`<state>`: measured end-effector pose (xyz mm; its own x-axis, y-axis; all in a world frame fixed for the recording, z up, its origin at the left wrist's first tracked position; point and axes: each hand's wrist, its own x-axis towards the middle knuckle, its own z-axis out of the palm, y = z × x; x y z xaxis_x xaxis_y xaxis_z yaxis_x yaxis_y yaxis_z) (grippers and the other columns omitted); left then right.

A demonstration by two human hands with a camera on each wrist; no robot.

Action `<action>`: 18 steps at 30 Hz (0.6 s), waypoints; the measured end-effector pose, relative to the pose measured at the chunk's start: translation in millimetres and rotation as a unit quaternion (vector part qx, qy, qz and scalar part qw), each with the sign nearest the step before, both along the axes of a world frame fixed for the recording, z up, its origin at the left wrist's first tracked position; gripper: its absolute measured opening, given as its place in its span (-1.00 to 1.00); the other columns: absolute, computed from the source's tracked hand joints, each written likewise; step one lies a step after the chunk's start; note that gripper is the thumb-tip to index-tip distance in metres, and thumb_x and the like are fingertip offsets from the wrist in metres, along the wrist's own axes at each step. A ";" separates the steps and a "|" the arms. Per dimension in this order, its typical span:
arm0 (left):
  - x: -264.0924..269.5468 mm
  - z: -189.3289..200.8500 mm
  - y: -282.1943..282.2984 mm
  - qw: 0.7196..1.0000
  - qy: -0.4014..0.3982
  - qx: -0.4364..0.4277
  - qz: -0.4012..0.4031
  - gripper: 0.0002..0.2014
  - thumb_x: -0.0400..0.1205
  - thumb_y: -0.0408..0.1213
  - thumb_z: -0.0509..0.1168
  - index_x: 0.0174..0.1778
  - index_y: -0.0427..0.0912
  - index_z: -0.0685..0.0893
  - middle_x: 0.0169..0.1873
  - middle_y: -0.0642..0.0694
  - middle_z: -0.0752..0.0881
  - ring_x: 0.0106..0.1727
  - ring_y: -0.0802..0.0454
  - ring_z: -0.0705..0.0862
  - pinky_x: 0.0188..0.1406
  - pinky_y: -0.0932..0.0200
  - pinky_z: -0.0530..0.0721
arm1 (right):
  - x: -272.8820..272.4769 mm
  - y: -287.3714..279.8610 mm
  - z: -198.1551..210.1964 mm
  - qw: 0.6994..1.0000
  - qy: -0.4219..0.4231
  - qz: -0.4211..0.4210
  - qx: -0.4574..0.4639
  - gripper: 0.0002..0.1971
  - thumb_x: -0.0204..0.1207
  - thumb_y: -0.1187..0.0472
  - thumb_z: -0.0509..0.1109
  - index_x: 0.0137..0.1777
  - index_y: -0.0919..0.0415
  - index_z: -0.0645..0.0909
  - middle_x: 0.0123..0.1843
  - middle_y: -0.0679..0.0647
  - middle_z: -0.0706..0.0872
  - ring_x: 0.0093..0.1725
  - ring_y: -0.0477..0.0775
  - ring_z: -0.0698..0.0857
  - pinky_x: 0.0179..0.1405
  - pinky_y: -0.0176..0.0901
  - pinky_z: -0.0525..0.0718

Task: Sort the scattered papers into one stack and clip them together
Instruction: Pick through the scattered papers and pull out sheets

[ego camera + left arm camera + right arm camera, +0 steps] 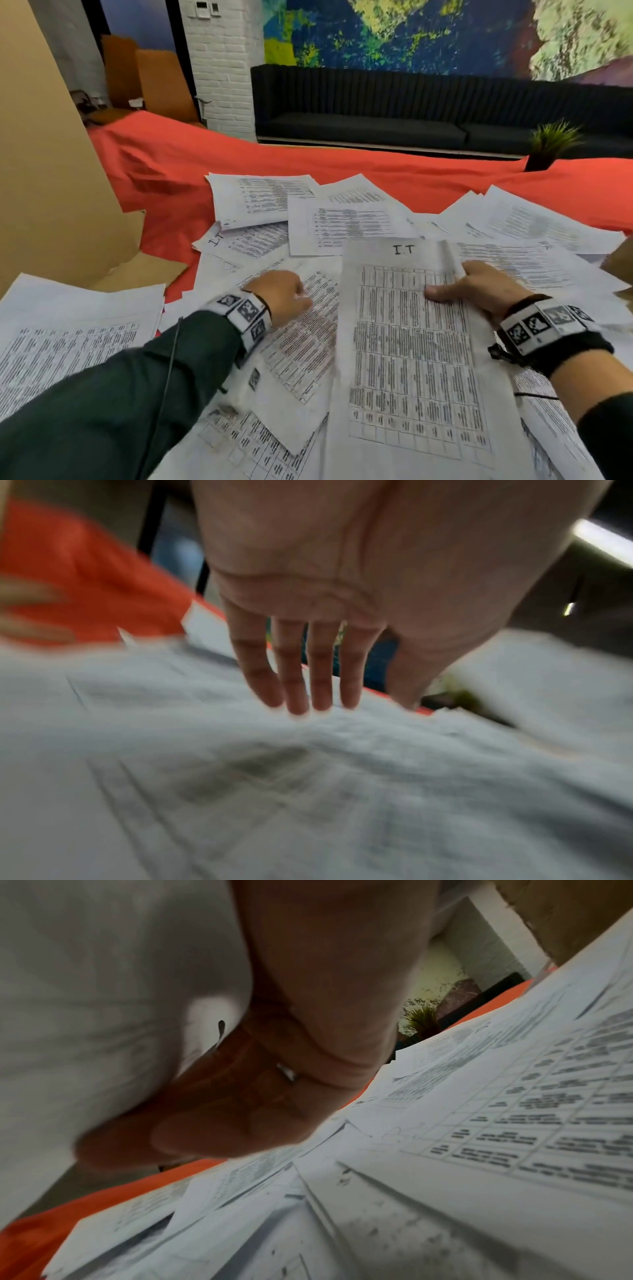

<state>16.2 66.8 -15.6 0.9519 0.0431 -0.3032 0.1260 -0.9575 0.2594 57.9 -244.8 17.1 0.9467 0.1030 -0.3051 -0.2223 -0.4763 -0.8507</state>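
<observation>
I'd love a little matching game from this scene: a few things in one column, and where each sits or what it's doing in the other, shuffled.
Things:
1. right hand
2. left hand
3. potted plant
4. black sofa

Places or states:
A. stands at the far right edge of the red cloth
B. grips the right edge of the sheet marked I.T
C. runs along the painted wall
D. over the scattered papers, holding nothing, fingers extended

Pairs: 1-B, 2-D, 3-A, 4-C
</observation>
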 end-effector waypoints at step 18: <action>24.7 -15.4 29.6 0.986 0.048 0.058 0.147 0.26 0.09 0.33 0.71 0.64 -0.13 0.33 0.55 -0.27 0.33 0.61 -0.31 0.33 0.55 -0.21 0.51 | -0.7 32.5 -44.7 0.985 0.063 -0.080 0.138 -0.75 0.50 0.49 0.49 0.17 0.56 0.69 -0.04 0.49 0.83 -0.12 0.49 0.85 -0.02 0.43 0.81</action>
